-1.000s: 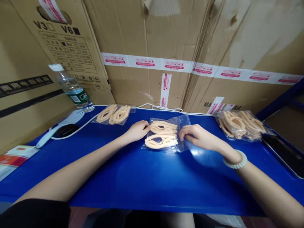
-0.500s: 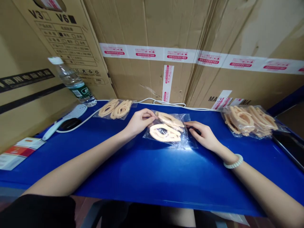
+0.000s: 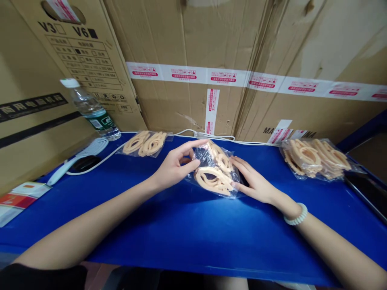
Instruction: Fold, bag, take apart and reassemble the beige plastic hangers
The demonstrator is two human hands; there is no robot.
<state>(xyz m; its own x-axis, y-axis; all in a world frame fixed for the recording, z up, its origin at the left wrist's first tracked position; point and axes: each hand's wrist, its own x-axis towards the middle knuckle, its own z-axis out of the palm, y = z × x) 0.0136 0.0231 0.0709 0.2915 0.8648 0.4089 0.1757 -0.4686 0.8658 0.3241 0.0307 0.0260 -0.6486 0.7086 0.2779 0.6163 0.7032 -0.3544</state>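
A clear plastic bag with pale tan, loop-shaped pieces inside lies tilted between my two hands over the blue table. My left hand grips its left side, index finger stretched along the top edge and thumb lower down; the other fingers are partly hidden. On the opposite side, my right hand holds the bag with the thumb in front and the fingers at the upper right edge. Light glints off the crinkled film. What the pieces are I cannot tell.
Another bag of such pieces lies at the back left, and a pile of bags at the right by a dark phone-like slab. A water bottle, hairbrush and white cable sit before cardboard boxes.
The bag has been turned and tilted up between my hands. My left hand has spread its fingers along the edge, and my right hand has closed in on the other side.
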